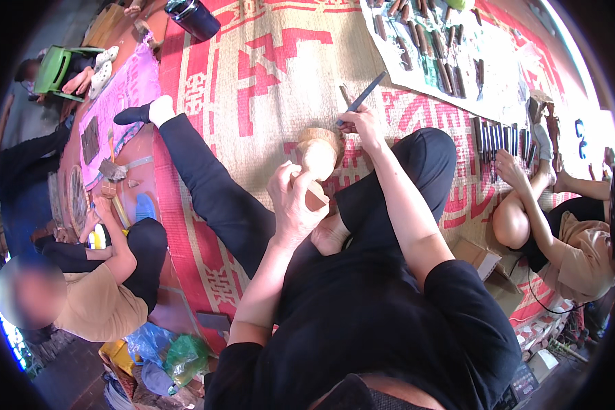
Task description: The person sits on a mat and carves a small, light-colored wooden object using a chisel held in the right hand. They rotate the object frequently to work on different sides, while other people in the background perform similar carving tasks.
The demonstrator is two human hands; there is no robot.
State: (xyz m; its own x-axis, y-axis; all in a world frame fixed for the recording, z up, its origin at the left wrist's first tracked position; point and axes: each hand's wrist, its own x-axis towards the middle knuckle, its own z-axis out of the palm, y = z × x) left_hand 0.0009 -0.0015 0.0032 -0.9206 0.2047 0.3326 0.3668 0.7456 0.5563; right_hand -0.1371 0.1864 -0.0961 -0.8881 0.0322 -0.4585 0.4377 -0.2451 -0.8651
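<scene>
My left hand is closed around the near end of a pale wooden carving, a partly shaped block with a rounded, darker far end. It is held above the mat, in front of my crossed leg. My right hand grips a slim, flat, blue-grey tool that points up and to the right. Whether it is a file or a chisel I cannot tell. A thin light-brown stick-like part shows just beyond that hand; I cannot make out whether it belongs to the tool. The carving and the tool are apart.
A red-and-straw patterned mat lies under me. Several hand tools rest on a white sheet at the far right, with a row of chisels beside a seated person. Another person works at left. A dark canister stands far left.
</scene>
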